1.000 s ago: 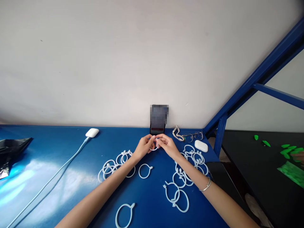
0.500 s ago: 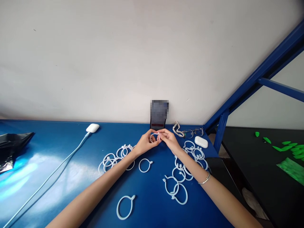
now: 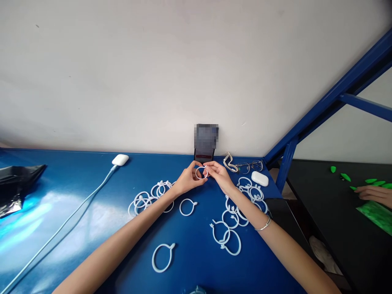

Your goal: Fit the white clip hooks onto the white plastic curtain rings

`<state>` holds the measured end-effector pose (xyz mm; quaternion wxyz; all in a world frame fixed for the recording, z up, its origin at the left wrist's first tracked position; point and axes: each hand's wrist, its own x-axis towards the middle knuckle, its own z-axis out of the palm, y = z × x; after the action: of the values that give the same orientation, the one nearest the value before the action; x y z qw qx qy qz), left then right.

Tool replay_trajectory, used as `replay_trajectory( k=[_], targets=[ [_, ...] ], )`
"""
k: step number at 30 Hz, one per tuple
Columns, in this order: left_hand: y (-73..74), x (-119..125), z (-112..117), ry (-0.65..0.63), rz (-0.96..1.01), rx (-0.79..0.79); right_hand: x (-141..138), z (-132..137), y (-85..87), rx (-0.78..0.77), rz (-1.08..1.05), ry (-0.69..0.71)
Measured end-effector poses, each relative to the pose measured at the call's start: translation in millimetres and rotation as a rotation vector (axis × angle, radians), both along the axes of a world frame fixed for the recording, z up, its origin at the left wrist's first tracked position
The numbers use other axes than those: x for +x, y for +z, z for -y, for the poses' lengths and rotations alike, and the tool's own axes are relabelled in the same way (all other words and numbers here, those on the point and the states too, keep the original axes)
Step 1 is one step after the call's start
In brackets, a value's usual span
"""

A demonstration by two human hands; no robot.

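A white plastic ring (image 3: 197, 174) is held up between my two hands near the back of the blue table. My left hand (image 3: 187, 179) grips its left side, thumb below and fingers above. On its right side, my right hand (image 3: 219, 174) pinches the ring's upper edge. Similar white rings with small clasps lie in a pile (image 3: 147, 199) partly behind my left forearm. A second pile (image 3: 230, 218) of rings, some with clasps apart, lies by my right forearm. Two single rings rest apart: one ring (image 3: 187, 207) below my hands, another ring (image 3: 162, 258) near the front.
A phone (image 3: 206, 141) leans on the wall behind my hands. Eyeglasses (image 3: 250, 166), a white strap (image 3: 229, 163) and a white case (image 3: 259, 179) sit right. Left are a charger with cable (image 3: 120, 159) and black bag (image 3: 18, 183). Another person's hand (image 3: 375, 194) touches green pieces on the black table.
Both my hands still hold the ring, which now faces me more fully. Another person's hand has come in at the right, over the green pieces. The view has shifted slightly.
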<state>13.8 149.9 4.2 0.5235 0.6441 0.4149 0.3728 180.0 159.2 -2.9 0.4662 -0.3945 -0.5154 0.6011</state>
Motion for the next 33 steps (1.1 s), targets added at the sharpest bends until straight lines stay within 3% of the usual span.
replay_trajectory(
  k=[33],
  targets=[
    [4.3,-0.9,-0.3,-0.015,-0.018,-0.007,0.5,-0.7,-0.2,-0.002,-0.010,0.006]
  ],
)
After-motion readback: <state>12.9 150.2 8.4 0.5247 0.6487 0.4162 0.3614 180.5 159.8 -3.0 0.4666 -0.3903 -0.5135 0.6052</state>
